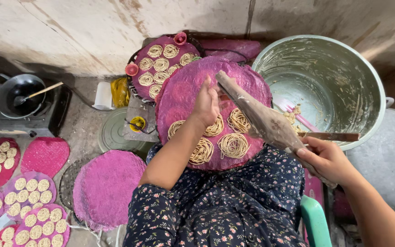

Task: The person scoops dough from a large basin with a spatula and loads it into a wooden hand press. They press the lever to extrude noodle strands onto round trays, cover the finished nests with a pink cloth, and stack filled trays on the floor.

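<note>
A round pink woven mat (184, 91) rests on my lap, carrying several coils of pale noodle strands (233, 144). My left hand (205, 104) reaches over the mat's middle, fingers curled on the far end of a long wooden noodle press (259, 120). My right hand (326, 158) grips the press's near handles at the right. The press slants across the mat from upper left to lower right, smeared with dough.
A large dough-smeared metal basin (371, 77) stands at the right. Behind the mat, another pink mat (158, 75) holds noodle coils. On the floor at left lie more mats (108, 187), some filled (35, 224), and a black pot (17, 93) on a stove.
</note>
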{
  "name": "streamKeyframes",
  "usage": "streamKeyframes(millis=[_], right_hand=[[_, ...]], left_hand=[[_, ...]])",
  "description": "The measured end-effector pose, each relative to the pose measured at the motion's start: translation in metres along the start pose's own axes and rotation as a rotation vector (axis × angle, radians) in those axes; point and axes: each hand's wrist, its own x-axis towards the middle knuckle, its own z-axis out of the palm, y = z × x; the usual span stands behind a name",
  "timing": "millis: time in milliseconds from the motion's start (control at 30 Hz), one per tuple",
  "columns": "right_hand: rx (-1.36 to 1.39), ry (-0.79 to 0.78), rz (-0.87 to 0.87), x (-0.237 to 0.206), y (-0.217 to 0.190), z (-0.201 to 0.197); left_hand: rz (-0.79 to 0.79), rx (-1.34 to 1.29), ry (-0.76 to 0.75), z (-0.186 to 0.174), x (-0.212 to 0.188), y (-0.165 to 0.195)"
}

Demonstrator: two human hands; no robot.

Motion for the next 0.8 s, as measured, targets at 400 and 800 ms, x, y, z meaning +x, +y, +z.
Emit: streamKeyframes(millis=[400, 800], right_hand=[[0.249, 0.216, -0.338, -0.030, 0.036, -0.048], [0.239, 0.342, -0.243, 0.008, 0.019, 0.005]], left_hand=[[0.326, 0.177, -0.078, -0.002, -0.084, 0.054], [0.689, 0.806, -0.165, -0.033, -0.137, 0.042]])
